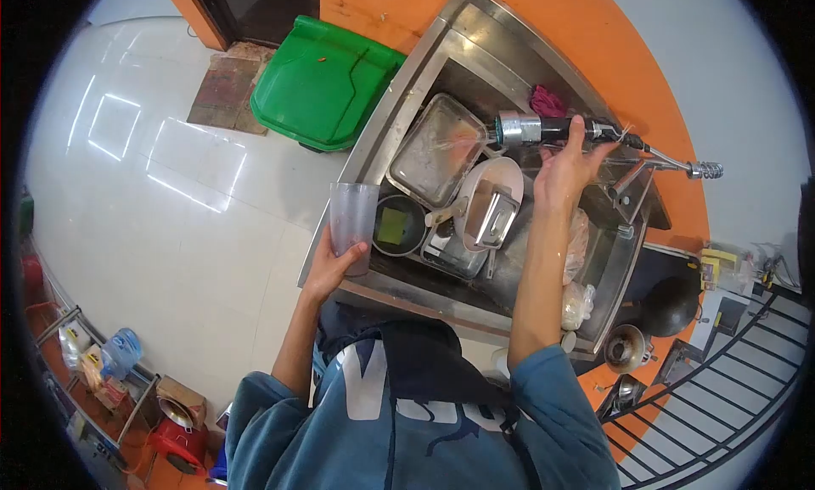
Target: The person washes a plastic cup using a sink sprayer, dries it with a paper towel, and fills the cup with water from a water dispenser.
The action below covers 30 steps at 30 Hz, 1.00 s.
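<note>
Over the sink's front left edge, my left hand point(329, 265) is wrapped round a tall translucent cup point(352, 223). My right hand point(567, 168) grips a black spray faucet point(552, 130) with a metal head above the sink point(399, 121). Water sprays from the head leftward over a rectangular metal tray point(439, 151). Below it in the sink are a white bowl point(499, 180) with a metal piece in it, a round dark container point(399, 225) with a green sponge, and another rectangular container point(454, 251).
A green lidded bin point(327, 83) stands left of the sink. A pink cloth point(548, 101) lies by the back edge. Plastic bags point(577, 306) sit at the sink's right. A dark wok point(671, 306) and a black rail point(722, 371) are farther right.
</note>
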Tool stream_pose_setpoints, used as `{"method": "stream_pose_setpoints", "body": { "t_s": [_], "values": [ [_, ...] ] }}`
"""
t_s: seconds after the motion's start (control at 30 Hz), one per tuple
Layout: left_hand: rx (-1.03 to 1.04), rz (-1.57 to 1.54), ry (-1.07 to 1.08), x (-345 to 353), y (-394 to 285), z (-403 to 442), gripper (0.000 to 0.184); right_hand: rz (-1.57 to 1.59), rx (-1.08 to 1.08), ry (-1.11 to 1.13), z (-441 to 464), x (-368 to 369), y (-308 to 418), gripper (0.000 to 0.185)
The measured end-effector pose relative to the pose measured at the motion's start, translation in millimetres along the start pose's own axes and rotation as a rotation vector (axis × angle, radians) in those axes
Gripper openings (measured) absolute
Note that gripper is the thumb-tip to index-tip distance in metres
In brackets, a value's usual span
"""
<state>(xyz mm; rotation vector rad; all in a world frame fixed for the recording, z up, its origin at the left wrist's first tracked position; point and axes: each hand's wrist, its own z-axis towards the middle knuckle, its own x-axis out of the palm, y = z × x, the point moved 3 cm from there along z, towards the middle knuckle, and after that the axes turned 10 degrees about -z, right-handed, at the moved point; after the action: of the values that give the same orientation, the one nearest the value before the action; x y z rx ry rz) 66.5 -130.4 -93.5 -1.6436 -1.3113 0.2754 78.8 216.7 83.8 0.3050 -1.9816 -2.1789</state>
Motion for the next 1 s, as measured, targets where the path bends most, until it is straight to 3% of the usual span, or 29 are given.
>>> {"method": "stream_pose_setpoints", "body": {
  "t_s": [0.33, 0.53, 0.83, 0.93, 1.0],
  "values": [
    [0.008, -0.053, -0.041, -2, -8, -1, 0.074, 0.089, -0.186, 0.001, 54, 46, -13, 0.092],
    [0.001, -0.067, -0.084, -7, -12, 1, 0.066, -0.015, -0.146, -0.095, 70, 68, -10, 0.091],
    [0.005, -0.085, -0.096, -6, -15, 4, 0.065, -0.125, -0.343, -0.174, 125, 61, -48, 0.093],
    [-0.001, -0.068, -0.102, -3, -20, 6, 0.066, 0.06, -0.346, -0.091, 129, 66, -48, 0.094],
    [-0.007, -0.055, -0.102, -2, -22, 7, 0.066, -0.066, -0.282, -0.133, 128, 69, -42, 0.093]
  ]
}}
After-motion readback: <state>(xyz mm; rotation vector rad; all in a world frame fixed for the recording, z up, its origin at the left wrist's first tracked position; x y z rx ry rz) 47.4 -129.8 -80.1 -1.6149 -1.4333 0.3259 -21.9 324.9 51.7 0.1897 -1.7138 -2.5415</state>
